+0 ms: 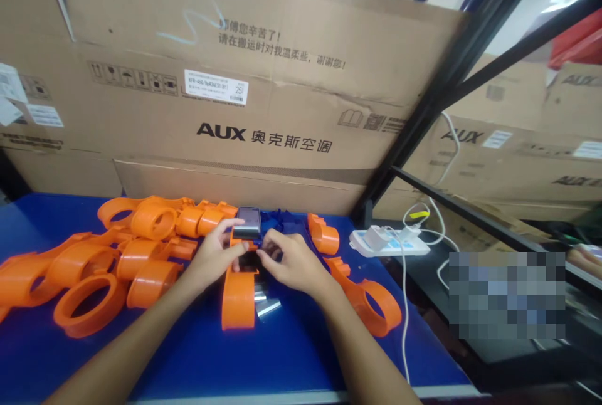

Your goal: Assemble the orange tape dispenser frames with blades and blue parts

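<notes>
Pointing its round end toward the person, an orange holder (238, 301) is at the middle of the blue surface (197, 361), silver metal pieces (269, 308) just beside it. Farther along it, the left hand (214, 256) grasps its narrow end between thumb and fingers; the right hand (296, 264) curls in close, its exact grip impossible to tell. Just beyond is a dark rectangular device (249, 220). Behind the surface stands a printed cardboard box (282, 98).
</notes>
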{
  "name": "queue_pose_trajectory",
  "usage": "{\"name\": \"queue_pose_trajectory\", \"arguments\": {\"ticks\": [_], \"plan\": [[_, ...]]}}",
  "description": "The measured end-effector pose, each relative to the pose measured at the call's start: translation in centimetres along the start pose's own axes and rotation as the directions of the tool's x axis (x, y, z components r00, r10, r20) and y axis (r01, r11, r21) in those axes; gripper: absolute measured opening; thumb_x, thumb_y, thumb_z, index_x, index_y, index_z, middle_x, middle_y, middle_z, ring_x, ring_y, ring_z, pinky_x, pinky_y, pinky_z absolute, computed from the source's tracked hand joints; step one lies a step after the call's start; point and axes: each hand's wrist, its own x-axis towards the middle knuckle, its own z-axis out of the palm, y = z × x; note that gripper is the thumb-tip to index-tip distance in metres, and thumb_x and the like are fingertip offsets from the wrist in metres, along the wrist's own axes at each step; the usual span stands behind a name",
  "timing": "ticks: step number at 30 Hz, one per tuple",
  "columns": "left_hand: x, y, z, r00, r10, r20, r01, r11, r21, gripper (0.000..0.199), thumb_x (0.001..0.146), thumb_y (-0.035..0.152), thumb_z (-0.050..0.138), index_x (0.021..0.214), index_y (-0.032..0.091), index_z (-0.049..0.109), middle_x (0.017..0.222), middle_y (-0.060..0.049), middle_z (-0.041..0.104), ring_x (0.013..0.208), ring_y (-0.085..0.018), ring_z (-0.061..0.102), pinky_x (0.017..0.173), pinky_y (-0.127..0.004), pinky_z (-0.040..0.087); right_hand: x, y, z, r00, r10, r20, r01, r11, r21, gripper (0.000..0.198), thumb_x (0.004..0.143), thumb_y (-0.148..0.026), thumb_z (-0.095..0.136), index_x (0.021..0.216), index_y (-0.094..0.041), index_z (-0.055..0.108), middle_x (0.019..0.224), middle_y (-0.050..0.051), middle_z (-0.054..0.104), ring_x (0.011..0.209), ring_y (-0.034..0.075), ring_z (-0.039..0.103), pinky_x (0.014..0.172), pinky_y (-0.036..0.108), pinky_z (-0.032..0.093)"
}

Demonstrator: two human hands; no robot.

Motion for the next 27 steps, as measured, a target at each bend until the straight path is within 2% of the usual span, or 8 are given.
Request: {"name": "queue_pose_trajectory", "arguments": {"ticks": [1,5,9,17,27], "plan": [[0.09,-0.05,-0.08,1.000,0.011,0.014,-0.011,1.000,0.013,0.046,0.083,0.027,0.076,0.126,0.022,0.059,0.092,0.000,0.072,0.047,-0.010,0.060,0.053,-0.026,0.051,-0.05,-0.04,-0.17,1.000,-0.005,0.015,0.005,1.000,-0.008,0.013,0.095,-0.022,0.061,0.085,-0.024,0.053,0.071,-0.001,0.071,0.066,0.018,0.071,0.062,0.025,0.052],[0.28,-0.25,-0.26,0.998,0.034,0.061,-0.039,0.996,0.084,0.029,0.085,0.028,0.074,0.110,0.020,0.062,0.091,-0.001,0.070,0.047,-0.010,0.059,0.050,-0.025,0.050,-0.12,-0.06,-0.39,0.999,-0.023,0.035,0.024,1.000,-0.012,0.013,0.095,-0.021,0.060,0.085,-0.025,0.052,0.072,0.000,0.072,0.069,0.018,0.072,0.064,0.026,0.052],[0.28,-0.27,-0.45,0.997,0.023,0.075,-0.032,0.991,0.130,0.021,0.087,0.026,0.070,0.105,0.021,0.061,0.088,0.001,0.068,0.047,-0.010,0.059,0.051,-0.026,0.050,-0.09,-0.01,-0.24,0.998,-0.046,0.040,0.046,0.999,-0.011,0.012,0.095,-0.020,0.059,0.085,-0.024,0.053,0.076,0.001,0.073,0.073,0.019,0.073,0.067,0.026,0.052],[0.08,-0.01,-0.39,0.997,-0.021,0.078,0.009,0.988,0.156,0.024,0.089,0.032,0.069,0.109,0.022,0.062,0.079,0.003,0.066,0.047,-0.013,0.061,0.053,-0.028,0.050,-0.12,-0.36,-0.07,0.998,-0.063,0.008,0.063,0.998,-0.030,0.017,0.093,-0.018,0.060,0.081,-0.023,0.051,0.071,-0.001,0.070,0.067,0.016,0.069,0.064,0.024,0.048],[0.12,-0.19,-0.43,0.995,0.027,0.096,-0.040,0.990,0.138,0.019,0.088,0.023,0.066,0.106,0.022,0.062,0.076,0.005,0.063,0.046,-0.011,0.058,0.051,-0.025,0.046,0.18,0.25,-0.02,0.994,-0.099,0.050,0.100,0.994,-0.033,0.011,0.095,-0.019,0.060,0.086,-0.023,0.056,0.082,0.002,0.073,0.074,0.018,0.070,0.069,0.026,0.049]]}}
